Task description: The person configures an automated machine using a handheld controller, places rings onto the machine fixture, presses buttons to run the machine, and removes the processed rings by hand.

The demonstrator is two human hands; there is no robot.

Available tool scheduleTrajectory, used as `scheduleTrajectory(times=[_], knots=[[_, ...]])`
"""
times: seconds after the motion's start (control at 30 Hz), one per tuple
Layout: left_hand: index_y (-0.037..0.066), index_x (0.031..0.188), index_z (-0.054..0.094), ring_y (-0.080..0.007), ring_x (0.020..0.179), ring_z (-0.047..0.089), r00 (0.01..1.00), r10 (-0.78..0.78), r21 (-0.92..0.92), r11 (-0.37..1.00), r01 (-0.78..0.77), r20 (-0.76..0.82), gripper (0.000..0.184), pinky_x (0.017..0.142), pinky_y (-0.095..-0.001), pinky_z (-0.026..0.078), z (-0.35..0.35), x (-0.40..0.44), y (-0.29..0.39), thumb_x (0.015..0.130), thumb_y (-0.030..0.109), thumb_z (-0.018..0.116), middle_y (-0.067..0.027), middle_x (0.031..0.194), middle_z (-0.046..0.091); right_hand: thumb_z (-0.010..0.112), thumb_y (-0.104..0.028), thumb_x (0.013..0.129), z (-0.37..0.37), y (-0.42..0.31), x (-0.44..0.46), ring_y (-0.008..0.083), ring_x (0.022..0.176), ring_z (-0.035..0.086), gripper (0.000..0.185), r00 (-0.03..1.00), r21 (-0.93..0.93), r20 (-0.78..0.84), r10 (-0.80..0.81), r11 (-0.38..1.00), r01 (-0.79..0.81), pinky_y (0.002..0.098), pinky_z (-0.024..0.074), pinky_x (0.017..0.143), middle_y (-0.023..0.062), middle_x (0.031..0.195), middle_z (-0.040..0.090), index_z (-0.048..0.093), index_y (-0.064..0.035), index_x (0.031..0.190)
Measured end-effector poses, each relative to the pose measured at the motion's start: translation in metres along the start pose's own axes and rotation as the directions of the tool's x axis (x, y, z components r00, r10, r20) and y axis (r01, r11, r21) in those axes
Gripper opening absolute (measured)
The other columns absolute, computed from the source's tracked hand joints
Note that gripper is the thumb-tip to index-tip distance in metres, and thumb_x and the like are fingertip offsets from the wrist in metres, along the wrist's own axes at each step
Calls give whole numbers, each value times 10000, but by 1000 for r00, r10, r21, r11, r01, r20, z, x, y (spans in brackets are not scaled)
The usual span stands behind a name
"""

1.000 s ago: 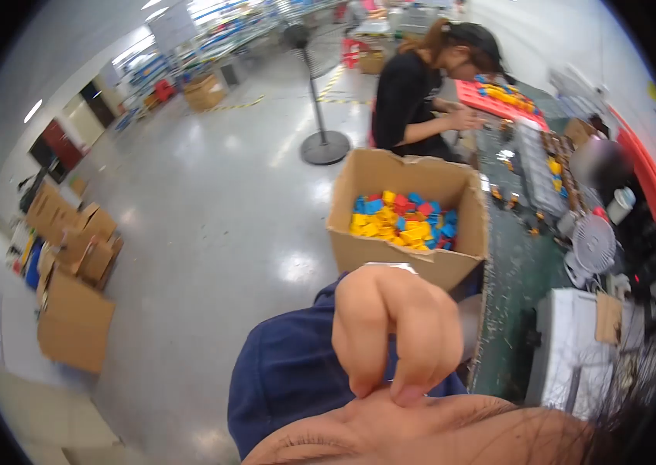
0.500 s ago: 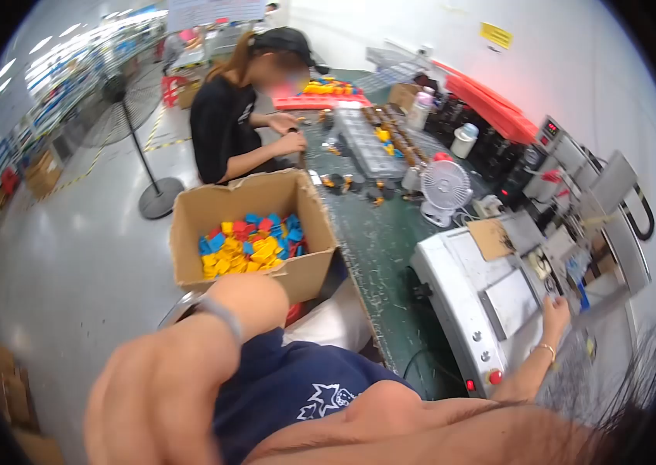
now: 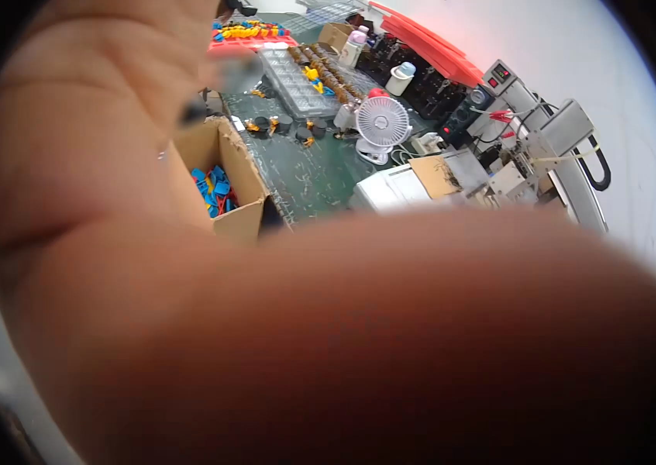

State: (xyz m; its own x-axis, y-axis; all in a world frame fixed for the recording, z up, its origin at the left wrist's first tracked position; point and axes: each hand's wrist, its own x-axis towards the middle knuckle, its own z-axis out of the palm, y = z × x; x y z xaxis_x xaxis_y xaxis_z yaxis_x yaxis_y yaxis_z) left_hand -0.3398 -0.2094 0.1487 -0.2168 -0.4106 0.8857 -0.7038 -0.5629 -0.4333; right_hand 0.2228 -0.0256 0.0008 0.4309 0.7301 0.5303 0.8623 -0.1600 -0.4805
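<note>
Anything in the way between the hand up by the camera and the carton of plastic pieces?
Nothing visible stands between the hand and the carton. The hand itself hides the carton's left side and some of the plastic pieces, so I can't rule out something there.

A pale, smooth wall point(image 3: 583, 46) stands behind a long green worktop point(image 3: 297, 174), its surface scuffed and scratched. Bright light leaves a soft sheen across the worktop
</note>
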Motion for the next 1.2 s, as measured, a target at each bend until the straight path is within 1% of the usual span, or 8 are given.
scheduleTrajectory(times=[0.23,0.27,0.43,0.53,0.67,0.97,1.07,1.2], knots=[[61,991,655,-147,998,605,998,-27,-46,999,25,-51,194,786,-336,540,7,-12,-46,807,24,604,-39,1043,630,747,-328,729,6,10,10,213,751,655,502,998,-87,-21,-61,994,59,333,509,711,136,845,692,637,52,1038],[60,989,654,-147,998,604,997,-49,-67,997,45,-59,192,785,-335,539,7,-13,-56,808,23,605,-39,1042,629,735,-292,751,-7,-16,-8,202,738,649,464,999,127,15,35,991,-37,333,507,709,121,827,690,630,58,1038],[56,981,651,-148,1001,601,993,-70,-219,975,48,-96,179,784,-328,537,16,-28,-99,811,21,609,-37,1038,624,729,-296,737,0,-2,-2,199,742,631,483,997,134,-30,64,989,-60,313,496,712,103,791,659,624,42,1065],[53,977,649,-149,1003,600,987,-116,-297,951,79,-110,172,783,-324,536,23,-40,-125,812,20,612,-36,1036,622,734,-304,732,2,2,4,201,742,615,489,1000,-64,-8,23,998,-24,316,492,711,106,808,646,619,28,1072],[50,971,647,-150,1005,597,979,-133,-347,935,73,-152,162,782,-319,534,26,-50,-154,815,18,615,-34,1032,618,734,-301,734,26,35,10,255,822,635,487,991,115,-48,128,986,-122,358,501,761,153,893,661,615,13,1087],[42,957,641,-151,1010,592,914,54,-324,926,-196,-401,140,779,-307,530,36,-77,-182,820,14,623,-31,1025,609,722,-316,715,-12,-20,-9,314,858,650,538,988,89,-122,96,992,-86,375,507,765,187,932,667,605,31,1109],[11,909,647,-197,834,623,883,179,-352,868,-349,-433,128,713,-331,529,32,-95,-197,831,106,614,-84,942,641,715,-306,721,-13,-20,-9,316,872,645,524,988,122,-135,81,990,-64,375,504,772,187,942,663,605,27,1109],[89,859,680,-267,685,616,843,-307,-594,804,-18,-441,117,662,-414,516,58,-106,-232,834,196,640,-82,777,652,720,-297,730,-13,-18,-9,313,879,646,512,988,97,-127,84,993,-72,376,507,777,177,948,664,605,14,1120]])
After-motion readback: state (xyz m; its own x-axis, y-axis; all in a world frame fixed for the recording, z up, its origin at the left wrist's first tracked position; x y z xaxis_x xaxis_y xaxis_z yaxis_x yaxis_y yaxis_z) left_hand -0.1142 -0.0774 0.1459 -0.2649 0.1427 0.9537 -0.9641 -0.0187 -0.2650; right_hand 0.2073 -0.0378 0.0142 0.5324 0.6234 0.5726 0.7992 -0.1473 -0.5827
